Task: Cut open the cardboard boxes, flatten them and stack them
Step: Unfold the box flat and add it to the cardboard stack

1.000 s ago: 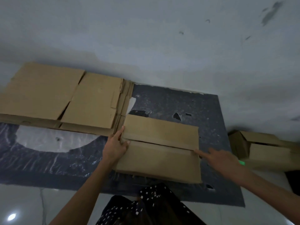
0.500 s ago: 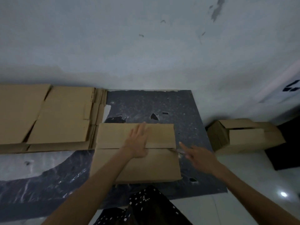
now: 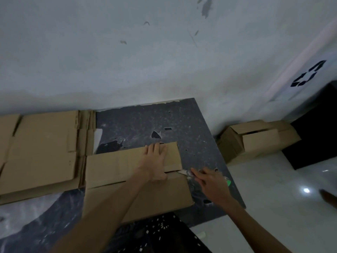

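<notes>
At the far left, a stack of flattened brown cardboard sheets (image 3: 42, 148) is laid on the floor against the pale plastered wall (image 3: 127, 61). Its right edge is lapped onto a dark speckled floor mat (image 3: 164, 117).

Just beside the stack on its right, a closed brown cardboard box (image 3: 113, 165) is set on the mat. Its two top flaps are met along a seam that runs left to right. The left hand (image 3: 155, 161) is laid flat on the far flap near the box's right end. Its fingers are held straight and together, pointed toward the wall, and nothing is gripped by it.

At the right end of the seam, the pale blade of a slim utility knife with a green butt (image 3: 185, 173) is placed at the gap between the flaps. The knife is gripped by the right hand (image 3: 212, 182), whose fingers are curled round the handle, and the green butt is seen past the hand on the right.

Further right, off the mat, a second brown cardboard box with loosened top flaps (image 3: 255, 143) is stood on the white glossy floor (image 3: 273, 207) by the wall. A black object (image 3: 315, 128) is seen beyond it at the right edge, too dark to be identified.
</notes>
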`<state>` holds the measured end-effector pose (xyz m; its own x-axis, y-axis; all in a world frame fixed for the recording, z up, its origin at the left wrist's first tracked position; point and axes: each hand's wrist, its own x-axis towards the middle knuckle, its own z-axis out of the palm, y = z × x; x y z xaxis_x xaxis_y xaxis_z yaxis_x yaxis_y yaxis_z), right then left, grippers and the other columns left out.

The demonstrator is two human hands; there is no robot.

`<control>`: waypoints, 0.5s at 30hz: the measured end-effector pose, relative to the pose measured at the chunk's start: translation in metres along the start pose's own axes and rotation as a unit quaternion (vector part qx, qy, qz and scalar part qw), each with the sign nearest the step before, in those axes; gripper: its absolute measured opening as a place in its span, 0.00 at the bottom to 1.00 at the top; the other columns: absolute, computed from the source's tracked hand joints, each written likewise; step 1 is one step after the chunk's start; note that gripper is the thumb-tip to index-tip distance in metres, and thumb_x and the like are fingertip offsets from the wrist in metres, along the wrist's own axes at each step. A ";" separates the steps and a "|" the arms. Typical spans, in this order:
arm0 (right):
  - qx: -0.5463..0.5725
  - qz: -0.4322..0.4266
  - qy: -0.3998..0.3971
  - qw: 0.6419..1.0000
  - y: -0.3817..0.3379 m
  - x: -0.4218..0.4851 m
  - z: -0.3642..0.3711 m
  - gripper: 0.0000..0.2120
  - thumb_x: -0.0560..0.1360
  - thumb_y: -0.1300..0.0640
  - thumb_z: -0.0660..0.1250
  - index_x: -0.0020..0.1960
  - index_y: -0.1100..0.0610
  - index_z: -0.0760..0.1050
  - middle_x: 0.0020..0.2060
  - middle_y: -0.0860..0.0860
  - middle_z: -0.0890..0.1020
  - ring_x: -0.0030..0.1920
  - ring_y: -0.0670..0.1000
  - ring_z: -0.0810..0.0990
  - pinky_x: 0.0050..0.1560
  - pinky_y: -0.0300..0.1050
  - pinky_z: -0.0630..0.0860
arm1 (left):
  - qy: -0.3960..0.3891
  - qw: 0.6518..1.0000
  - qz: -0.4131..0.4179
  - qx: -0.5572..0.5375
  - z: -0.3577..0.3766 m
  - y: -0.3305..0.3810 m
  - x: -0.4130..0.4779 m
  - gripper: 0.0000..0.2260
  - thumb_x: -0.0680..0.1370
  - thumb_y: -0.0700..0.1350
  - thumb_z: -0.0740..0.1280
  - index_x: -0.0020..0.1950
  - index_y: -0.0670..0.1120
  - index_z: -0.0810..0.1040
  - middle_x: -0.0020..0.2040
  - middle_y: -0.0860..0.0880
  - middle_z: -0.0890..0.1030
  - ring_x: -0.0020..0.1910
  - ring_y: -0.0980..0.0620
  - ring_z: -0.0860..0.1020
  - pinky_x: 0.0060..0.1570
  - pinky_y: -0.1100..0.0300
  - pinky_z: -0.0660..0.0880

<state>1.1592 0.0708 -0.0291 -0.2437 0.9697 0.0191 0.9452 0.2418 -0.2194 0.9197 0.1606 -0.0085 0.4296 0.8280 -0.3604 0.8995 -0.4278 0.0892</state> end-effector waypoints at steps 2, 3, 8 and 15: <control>-0.004 0.004 0.020 1.000 -0.002 -0.001 0.007 0.24 0.82 0.44 0.47 0.62 0.49 0.78 0.36 0.48 0.75 0.29 0.50 0.73 0.27 0.44 0.67 | -0.001 1.000 0.000 -0.001 0.002 0.000 0.000 0.49 0.67 0.61 0.67 0.79 0.45 0.45 0.76 0.40 0.50 0.75 0.38 0.48 0.75 0.43 0.44; 0.002 0.004 0.030 1.000 -0.004 0.000 0.009 0.25 0.83 0.44 0.44 0.62 0.49 0.78 0.36 0.49 0.75 0.29 0.51 0.73 0.28 0.45 0.69 | 0.000 1.000 0.003 -0.002 0.002 -0.001 0.001 0.49 0.66 0.61 0.67 0.79 0.46 0.45 0.76 0.40 0.50 0.75 0.38 0.48 0.75 0.43 0.44; -0.022 -0.007 0.062 0.998 -0.004 0.003 0.015 0.18 0.79 0.49 0.55 0.63 0.49 0.77 0.38 0.50 0.76 0.31 0.52 0.74 0.29 0.46 0.71 | 0.002 1.000 0.008 -0.029 -0.003 -0.002 0.000 0.48 0.66 0.61 0.68 0.78 0.46 0.47 0.76 0.40 0.51 0.75 0.39 0.49 0.75 0.43 0.44; -0.051 -0.059 0.106 0.991 0.003 0.007 0.015 0.20 0.81 0.46 0.50 0.62 0.49 0.77 0.38 0.49 0.78 0.31 0.51 0.75 0.29 0.43 0.68 | -0.010 0.999 0.024 -0.029 -0.006 -0.006 0.000 0.48 0.67 0.62 0.68 0.78 0.45 0.48 0.75 0.40 0.51 0.74 0.38 0.51 0.75 0.42 0.46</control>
<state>1.1568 0.0777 -0.0438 -0.3130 0.9174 0.2458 0.9324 0.3461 -0.1046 0.9146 0.1659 -0.0035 0.4711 0.7994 -0.3728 0.8813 -0.4446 0.1602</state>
